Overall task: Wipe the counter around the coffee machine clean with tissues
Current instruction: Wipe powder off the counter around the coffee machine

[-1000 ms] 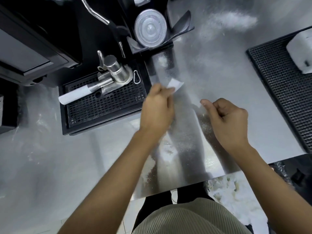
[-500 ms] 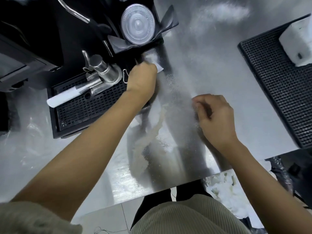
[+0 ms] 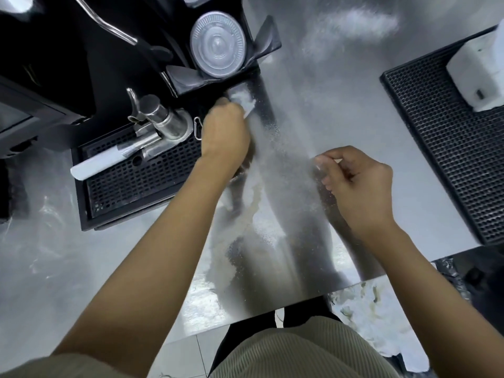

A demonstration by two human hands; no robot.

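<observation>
My left hand (image 3: pixel 225 135) presses a white tissue (image 3: pixel 245 102) onto the steel counter (image 3: pixel 313 110), right beside the black coffee machine (image 3: pixel 81 64) and its drip tray (image 3: pixel 141 186). Only a corner of the tissue shows past my fingers. My right hand (image 3: pixel 357 186) rests on the counter to the right, fingers curled; a small white scrap shows at its fingertips. Fine powder and a brownish smear (image 3: pixel 253 197) cover the steel between my hands.
A metal portafilter with a white handle (image 3: pixel 152 132) lies on the drip tray. A clear plastic lid (image 3: pixel 218 45) sits in a black holder behind my left hand. A black rubber mat (image 3: pixel 450 137) with a white box (image 3: pixel 480 69) lies at right. A bin liner with used tissue (image 3: pixel 381 317) hangs below the counter edge.
My left hand pushed the tissue away from me along the side of the drip tray, up to the machine's base, leaving a smeared streak. My right hand stayed put.
</observation>
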